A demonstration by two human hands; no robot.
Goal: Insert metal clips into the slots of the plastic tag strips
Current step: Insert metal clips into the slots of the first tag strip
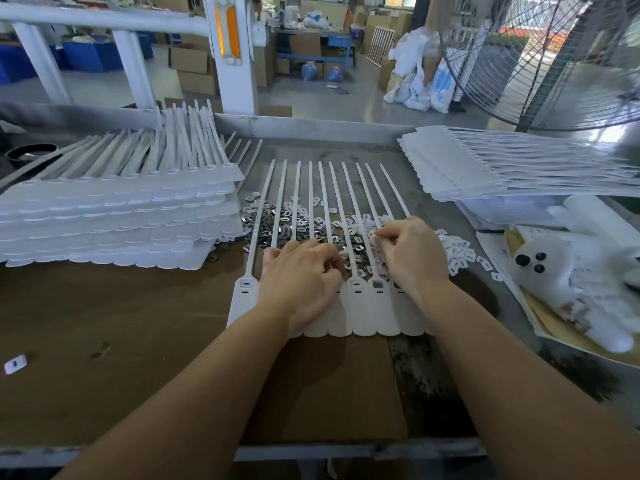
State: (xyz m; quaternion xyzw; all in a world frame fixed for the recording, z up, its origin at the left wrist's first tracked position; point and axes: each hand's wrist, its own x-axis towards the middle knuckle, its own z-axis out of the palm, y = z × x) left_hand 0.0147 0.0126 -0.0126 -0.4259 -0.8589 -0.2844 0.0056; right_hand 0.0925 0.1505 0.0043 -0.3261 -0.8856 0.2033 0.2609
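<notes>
A white plastic tag strip (360,313) with several long tails lies flat on the table in front of me, tails pointing away. A heap of small metal clips (294,220) lies under the tails, with white plastic pieces (457,249) spread to its right. My left hand (299,278) rests on the strip's heads with its fingers curled down into the clips; what the fingertips hold is hidden. My right hand (412,252) has its fingers curled, pinching among the clips and white pieces at the strip's right side. One slot (378,285) near my right hand shows a dark insert.
A tall stack of tag strips (114,216) stands at the left, another stack (485,164) at the back right. A white bag of parts (585,268) lies at the right. One loose white piece (15,363) lies near the left edge. A large fan (540,60) stands behind.
</notes>
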